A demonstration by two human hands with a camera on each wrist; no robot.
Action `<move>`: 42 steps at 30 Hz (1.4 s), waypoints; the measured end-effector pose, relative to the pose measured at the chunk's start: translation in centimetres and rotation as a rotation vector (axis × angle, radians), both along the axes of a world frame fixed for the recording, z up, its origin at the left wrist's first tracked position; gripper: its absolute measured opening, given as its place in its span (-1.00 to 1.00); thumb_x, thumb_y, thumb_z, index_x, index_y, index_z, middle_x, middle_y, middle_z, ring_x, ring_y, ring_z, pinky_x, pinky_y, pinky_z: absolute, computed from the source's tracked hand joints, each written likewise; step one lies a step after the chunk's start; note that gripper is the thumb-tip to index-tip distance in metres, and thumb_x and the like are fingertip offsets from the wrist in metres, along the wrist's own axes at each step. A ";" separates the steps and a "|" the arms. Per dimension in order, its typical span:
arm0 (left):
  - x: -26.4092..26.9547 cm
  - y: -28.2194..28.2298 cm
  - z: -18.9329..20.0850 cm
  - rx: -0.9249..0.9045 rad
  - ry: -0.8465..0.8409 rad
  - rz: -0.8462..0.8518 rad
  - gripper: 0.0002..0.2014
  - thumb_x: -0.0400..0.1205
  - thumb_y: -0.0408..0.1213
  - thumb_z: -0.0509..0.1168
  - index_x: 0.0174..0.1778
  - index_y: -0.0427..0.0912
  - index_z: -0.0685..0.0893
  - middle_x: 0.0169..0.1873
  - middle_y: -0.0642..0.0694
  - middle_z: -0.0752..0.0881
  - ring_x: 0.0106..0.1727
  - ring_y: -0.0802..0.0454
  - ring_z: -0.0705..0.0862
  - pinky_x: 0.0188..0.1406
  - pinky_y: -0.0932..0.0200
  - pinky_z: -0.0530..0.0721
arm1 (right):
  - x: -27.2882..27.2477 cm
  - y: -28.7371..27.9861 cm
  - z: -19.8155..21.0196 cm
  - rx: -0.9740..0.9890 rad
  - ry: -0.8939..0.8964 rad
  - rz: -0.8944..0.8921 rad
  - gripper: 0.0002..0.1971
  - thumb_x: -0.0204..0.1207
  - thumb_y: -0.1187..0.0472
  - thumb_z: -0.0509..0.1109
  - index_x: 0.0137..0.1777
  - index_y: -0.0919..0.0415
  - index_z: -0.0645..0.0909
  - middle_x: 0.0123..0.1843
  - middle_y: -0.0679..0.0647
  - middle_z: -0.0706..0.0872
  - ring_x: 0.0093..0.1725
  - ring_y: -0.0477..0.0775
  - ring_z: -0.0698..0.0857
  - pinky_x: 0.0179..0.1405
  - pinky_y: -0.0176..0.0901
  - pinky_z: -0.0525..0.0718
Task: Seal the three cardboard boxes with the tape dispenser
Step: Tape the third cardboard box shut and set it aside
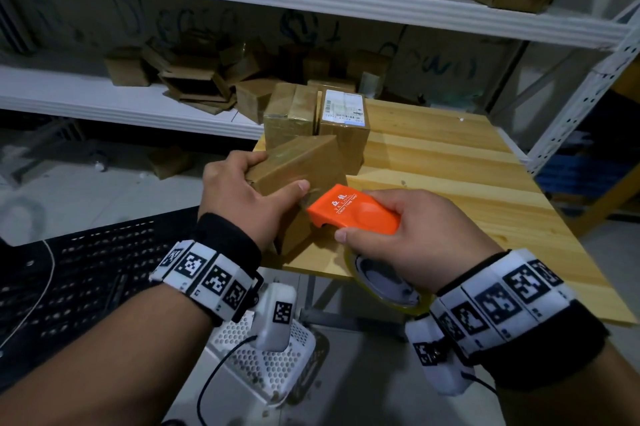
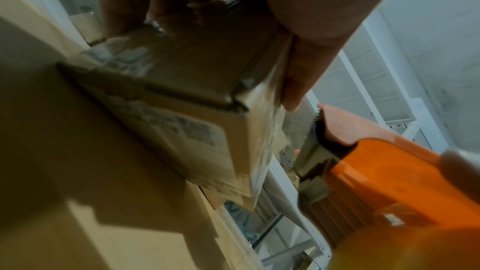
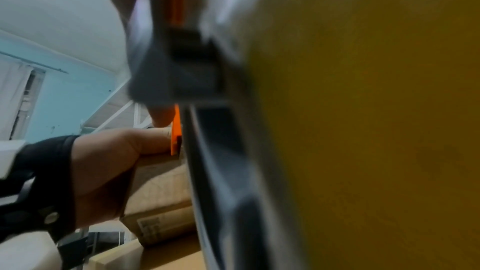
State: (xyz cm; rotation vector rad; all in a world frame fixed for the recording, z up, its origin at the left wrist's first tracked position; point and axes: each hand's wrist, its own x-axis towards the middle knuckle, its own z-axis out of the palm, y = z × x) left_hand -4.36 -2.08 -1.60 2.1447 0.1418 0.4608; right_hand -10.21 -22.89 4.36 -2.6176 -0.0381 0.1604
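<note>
Orange plastic marks the tape dispenser [image 1: 353, 212], gripped in the right hand [image 1: 408, 235] with fingers over its top and the thumb curled under, the yellowish tape roll [image 1: 388, 281] hanging below the palm. Its serrated nose sits just beside the left thumb [image 1: 298, 187], and in the left wrist view a strip of clear tape [image 2: 298, 124] runs from the blade to the box side under that thumb tip. The left hand [image 1: 242, 190] is wrapped round the tilted box [image 1: 301, 162], fingers over its far upper edge and thumb pressed on the near face; the box is tipped on the wooden table [image 1: 450, 162], leaning toward two more boxes, a plain one [image 1: 291, 113] and a labelled one [image 1: 344, 120], which stand just beyond the left fingertips. The step in hand looks like laying or cutting tape on this box. To do it well, the thumb should pin the tape end firmly while the dispenser is drawn away under steady tension, so the strip lies flat without wrinkles. The teeth are close to that thumb, so a cut is best made with a sharp twist away from it. Whether the seam is fully covered cannot be told.
</note>
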 end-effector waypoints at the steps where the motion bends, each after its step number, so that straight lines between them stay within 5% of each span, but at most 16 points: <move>1: -0.3 -0.2 -0.1 0.005 -0.016 0.000 -0.25 0.32 0.21 0.60 0.42 0.09 0.57 0.31 -0.06 0.46 0.07 0.13 0.46 0.09 0.16 0.51 | 0.1 0.0 -0.1 -0.016 0.011 0.006 -0.29 0.32 -0.57 0.45 0.44 -0.30 0.63 0.03 -0.25 0.78 -0.02 -0.14 0.75 0.10 0.09 0.81; 4: -1.8 -0.8 0.1 0.074 -0.182 -0.017 -0.25 0.30 0.19 0.60 0.40 0.03 0.60 0.29 0.03 0.38 0.18 0.18 0.45 0.20 0.15 0.58 | 0.3 0.3 -0.4 -0.066 0.033 0.014 -0.32 0.29 -0.59 0.42 0.33 -0.26 0.68 0.01 -0.23 0.78 -0.02 -0.12 0.74 0.10 0.10 0.80; 10: -2.9 -0.1 0.8 0.402 -0.605 -0.091 -0.27 0.39 0.08 0.64 0.34 -0.33 0.68 0.35 -0.50 0.47 0.40 -0.36 0.52 0.27 -0.28 0.66 | 0.5 0.7 -0.2 -0.059 -0.014 -0.017 -0.36 0.25 -0.61 0.42 0.15 -0.18 0.73 -0.09 -0.20 0.79 -0.10 -0.09 0.76 -0.02 0.06 0.80; 14: -4.1 -0.1 3.4 0.402 -0.869 -0.125 -0.28 0.41 0.04 0.62 0.23 -0.53 0.68 0.23 -0.68 0.46 0.38 -0.33 0.45 0.44 0.09 0.49 | 0.8 0.4 -0.5 -0.143 0.008 -0.077 -0.40 0.27 -0.57 0.44 0.10 -0.16 0.73 -0.13 -0.19 0.75 -0.11 -0.03 0.73 -0.08 0.00 0.77; 16: -3.9 -0.1 3.8 0.297 -0.796 -0.151 -0.27 0.43 0.05 0.62 0.29 -0.48 0.65 0.27 -0.59 0.48 0.40 -0.24 0.46 0.44 0.19 0.47 | 0.9 0.1 -0.5 -0.140 -0.008 -0.105 -0.40 0.31 -0.55 0.45 0.16 -0.14 0.70 -0.13 -0.19 0.75 -0.12 -0.05 0.71 -0.12 -0.03 0.71; 18: -3.0 0.0 2.9 0.010 -0.492 -0.143 -0.25 0.36 0.18 0.59 0.38 -0.18 0.63 0.34 -0.27 0.56 0.36 -0.04 0.57 0.37 0.16 0.59 | 1.0 -0.2 -0.3 -0.178 -0.071 -0.133 -0.38 0.35 -0.58 0.41 0.22 -0.17 0.63 -0.10 -0.20 0.72 -0.14 -0.07 0.66 -0.18 -0.04 0.60; 20: -2.2 0.0 1.6 -0.404 -0.132 -0.105 -0.26 0.21 0.26 0.59 0.27 0.04 0.66 0.22 -0.06 0.70 0.20 0.00 0.73 0.22 -0.13 0.76 | 1.4 -0.8 -0.5 -0.282 -0.139 -0.170 -0.22 0.40 -0.64 0.27 0.51 -0.21 0.49 0.04 -0.13 0.73 -0.01 0.04 0.69 -0.15 -0.03 0.54; 23: -1.1 0.6 0.5 -0.763 0.092 -0.069 -0.35 0.12 0.20 0.63 0.09 0.01 0.72 0.05 -0.15 0.83 0.08 -0.20 0.82 0.15 -0.41 0.76 | 2.4 -1.9 -1.7 -0.418 -0.173 -0.233 -0.12 0.59 -0.56 0.04 0.79 -0.08 0.19 0.26 0.12 0.74 0.21 0.22 0.72 -0.10 0.02 0.55; 29: -0.9 0.9 0.6 -0.752 0.122 -0.027 -0.40 0.15 0.26 0.52 0.02 -0.01 0.74 0.01 -0.14 0.81 0.10 -0.23 0.79 0.20 -0.45 0.72 | 3.5 -3.0 -3.8 -0.433 -0.194 -0.228 -0.42 0.74 -0.16 0.25 0.73 -0.10 0.31 0.27 0.20 0.70 0.24 0.33 0.69 0.20 0.16 0.68; 34: -1.2 0.8 0.5 -0.682 0.097 -0.064 -0.41 0.22 0.30 0.30 0.08 0.08 0.75 0.10 -0.08 0.74 0.20 -0.14 0.70 0.28 -0.40 0.67 | 3.3 -2.0 -3.9 -0.476 -0.270 -0.234 -0.49 0.74 -0.21 0.19 0.62 -0.07 0.50 0.32 0.18 0.67 0.33 0.29 0.61 0.32 0.16 0.59; 38: -1.3 0.9 -0.2 -0.523 0.036 -0.099 -0.44 0.38 0.33 0.26 0.23 0.17 0.71 0.29 -0.10 0.61 0.23 0.00 0.66 0.35 -0.25 0.65 | 2.0 0.3 -2.3 0.068 -0.510 -0.226 -0.30 0.73 -0.37 0.00 0.77 -0.05 0.33 0.61 0.05 0.49 0.61 0.07 0.41 0.52 -0.01 0.39; 42: -1.8 0.4 -0.6 -0.296 -0.048 -0.105 -0.46 0.59 0.22 0.22 0.44 0.05 0.61 0.33 -0.12 0.45 0.05 0.35 0.53 0.25 0.23 0.55 | 0.5 4.0 -3.3 0.399 -0.423 0.071 0.06 0.40 -0.67 -0.40 0.85 -0.14 -0.11 0.87 -0.27 -0.21 0.82 -0.24 -0.20 0.78 0.03 -0.13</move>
